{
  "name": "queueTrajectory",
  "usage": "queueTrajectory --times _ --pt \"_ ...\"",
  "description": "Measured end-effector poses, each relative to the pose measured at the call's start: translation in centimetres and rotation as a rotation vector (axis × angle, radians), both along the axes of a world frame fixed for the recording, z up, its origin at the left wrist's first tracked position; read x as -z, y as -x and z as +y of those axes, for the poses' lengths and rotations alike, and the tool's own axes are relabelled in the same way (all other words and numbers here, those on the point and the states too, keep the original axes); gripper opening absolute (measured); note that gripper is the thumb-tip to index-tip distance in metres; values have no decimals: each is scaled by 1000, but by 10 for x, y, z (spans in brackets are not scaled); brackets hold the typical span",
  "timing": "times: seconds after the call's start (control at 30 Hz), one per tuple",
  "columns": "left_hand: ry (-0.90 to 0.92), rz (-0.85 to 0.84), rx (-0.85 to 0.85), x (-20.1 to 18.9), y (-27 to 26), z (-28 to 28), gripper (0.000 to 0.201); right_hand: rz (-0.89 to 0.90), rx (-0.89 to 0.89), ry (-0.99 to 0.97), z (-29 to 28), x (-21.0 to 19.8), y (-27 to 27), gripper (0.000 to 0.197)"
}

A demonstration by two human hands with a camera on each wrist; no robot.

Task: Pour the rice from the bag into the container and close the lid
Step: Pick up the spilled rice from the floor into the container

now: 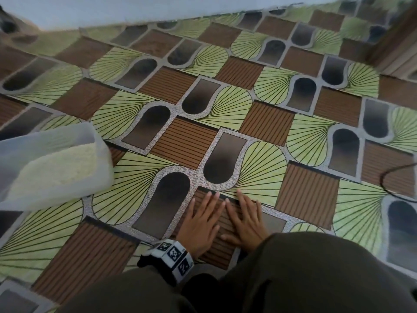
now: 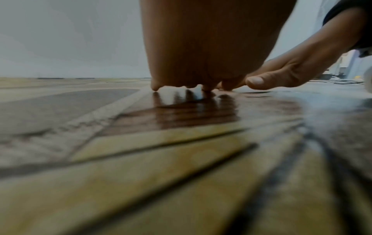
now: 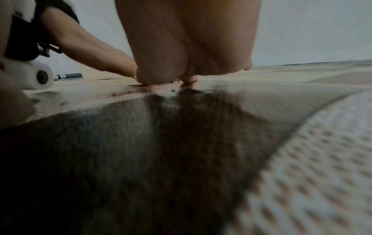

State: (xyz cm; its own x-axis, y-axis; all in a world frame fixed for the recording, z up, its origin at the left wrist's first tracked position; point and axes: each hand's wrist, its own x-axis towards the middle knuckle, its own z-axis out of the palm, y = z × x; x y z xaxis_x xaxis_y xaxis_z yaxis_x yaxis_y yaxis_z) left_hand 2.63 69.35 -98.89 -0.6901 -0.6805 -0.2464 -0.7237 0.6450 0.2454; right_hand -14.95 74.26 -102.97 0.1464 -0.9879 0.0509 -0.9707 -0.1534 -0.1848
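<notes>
1. The floor (image 1: 259, 136) carries a glossy patterned covering: brown ribbed squares, pale green fans with dark rays, and grey arched panels edged in speckled white.
2. A plain pale wall (image 1: 112, 10) meets the floor's far edge.
3. A translucent container (image 1: 99, 141) with rice (image 1: 56, 163) inside stands at the floor's left side, uncovered, well apart from the hands.
4. The left hand (image 1: 200, 224) and right hand (image 1: 246, 220) lie flat, just beside each other, on a brown square; each grip is spread wide, holding nothing.
5. A thin black cable (image 1: 388, 177) curls near the right edge.
</notes>
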Motion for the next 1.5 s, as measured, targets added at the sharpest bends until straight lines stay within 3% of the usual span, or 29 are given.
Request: queueTrajectory --times 0.1,0.3,0.37,0.5,0.67,0.73,0.8,0.9,1.33,1.5 --pt "-28 -16 -92 -1 -10 -10 60 -30 -29 31 -10 -6 -3 77" --pt "-96 58 -204 0 -33 -22 80 -443 -204 210 -34 -4 1 45" --pt "-100 51 -188 3 -37 -22 89 -442 -263 227 -33 -4 3 29" --pt "-112 57 -185 4 -39 -22 93 -459 -332 277 -26 -6 -2 25" --pt "-104 102 -204 4 -39 -23 101 -667 -4 26 -29 -7 2 28" --pt "-110 126 -214 3 -40 -24 104 -591 -94 79 -32 -8 3 28" --pt "-113 144 -216 2 -41 -27 104 -518 -303 172 -31 -8 1 43" --pt "-103 174 -218 4 -42 -28 98 -482 -395 190 -29 -11 -1 60" --pt "-93 172 -186 7 -44 -28 100 -534 -146 77 -38 -24 0 20" --pt "-104 213 -207 2 -41 -27 79 -404 -98 37 -42 -30 -4 15"
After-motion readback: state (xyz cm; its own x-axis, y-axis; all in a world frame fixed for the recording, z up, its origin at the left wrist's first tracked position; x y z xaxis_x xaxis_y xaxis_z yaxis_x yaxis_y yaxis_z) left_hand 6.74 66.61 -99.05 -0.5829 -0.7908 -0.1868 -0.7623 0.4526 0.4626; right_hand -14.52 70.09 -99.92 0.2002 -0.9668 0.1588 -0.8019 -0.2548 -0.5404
